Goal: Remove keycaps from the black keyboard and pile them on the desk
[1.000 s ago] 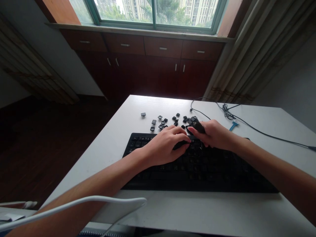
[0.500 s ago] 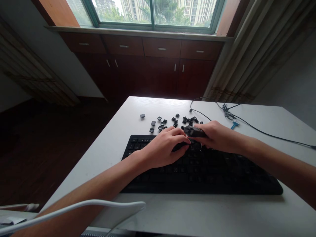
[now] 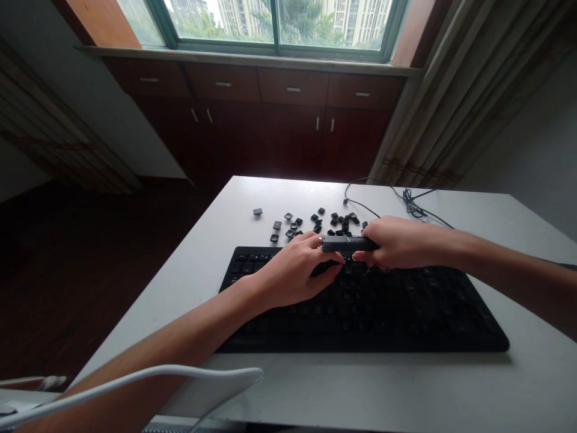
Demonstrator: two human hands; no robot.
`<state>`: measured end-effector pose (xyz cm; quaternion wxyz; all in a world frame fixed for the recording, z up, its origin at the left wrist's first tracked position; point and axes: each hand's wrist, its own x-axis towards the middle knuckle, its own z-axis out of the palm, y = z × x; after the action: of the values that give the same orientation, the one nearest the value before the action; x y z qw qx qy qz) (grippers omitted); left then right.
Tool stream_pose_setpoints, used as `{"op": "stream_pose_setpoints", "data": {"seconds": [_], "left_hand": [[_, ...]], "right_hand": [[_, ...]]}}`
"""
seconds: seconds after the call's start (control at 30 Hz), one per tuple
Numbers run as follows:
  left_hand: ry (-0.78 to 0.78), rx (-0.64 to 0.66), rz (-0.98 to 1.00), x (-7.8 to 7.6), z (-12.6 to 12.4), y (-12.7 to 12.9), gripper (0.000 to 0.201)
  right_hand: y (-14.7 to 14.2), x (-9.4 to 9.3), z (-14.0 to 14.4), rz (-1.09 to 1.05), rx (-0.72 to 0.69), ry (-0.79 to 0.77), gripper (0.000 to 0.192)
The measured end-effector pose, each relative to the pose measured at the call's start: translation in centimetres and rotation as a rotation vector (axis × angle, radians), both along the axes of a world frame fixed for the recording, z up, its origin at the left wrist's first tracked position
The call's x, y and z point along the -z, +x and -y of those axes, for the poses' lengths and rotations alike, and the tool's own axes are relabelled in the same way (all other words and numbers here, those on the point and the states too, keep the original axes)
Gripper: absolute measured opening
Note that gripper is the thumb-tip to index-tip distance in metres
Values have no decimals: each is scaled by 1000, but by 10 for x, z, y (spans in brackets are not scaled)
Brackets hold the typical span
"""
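Fingers of the right hand clamp a long black key over the keyboard's far edge; left hand curls flat on the keys

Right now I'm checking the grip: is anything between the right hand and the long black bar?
Nothing visible: the right hand grips the long black bar directly above the keyboard, and the left hand touches its other end.

Left hand palm down, fingers curled, right hand closed in a grip, both forearms outstretched
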<state>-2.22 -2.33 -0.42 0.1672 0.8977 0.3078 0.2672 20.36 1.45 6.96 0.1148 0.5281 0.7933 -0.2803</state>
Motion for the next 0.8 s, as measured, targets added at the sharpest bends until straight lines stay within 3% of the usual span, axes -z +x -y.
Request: {"op": "stream_pose_setpoints", "data": {"seconds": [0.1, 0.23, 0.3, 0.4, 0.5, 0.7, 0.8], "left_hand": [[0, 28, -27, -4, -1, -7, 22], [-159, 173, -24, -13, -15, -28, 23], [-193, 95, 57, -14, -24, -37, 22], [-218, -44, 142, -10, -34, -43, 23], [-223, -53, 118, -6, -36, -42, 24], [-193, -24, 91, -6, -32, -40, 27], [-193, -22, 90, -6, -32, -40, 27]], "right_hand": [[5, 4, 3, -18, -8, 54, 39], [22, 15, 9, -178, 102, -66, 41], [25, 18, 15, -192, 130, -60, 39], [19, 17, 25, -118, 71, 134, 29], [15, 15, 27, -86, 31, 238, 26], [36, 27, 17, -315, 137, -97, 45], [39, 33, 25, -342, 129, -21, 44]]}}
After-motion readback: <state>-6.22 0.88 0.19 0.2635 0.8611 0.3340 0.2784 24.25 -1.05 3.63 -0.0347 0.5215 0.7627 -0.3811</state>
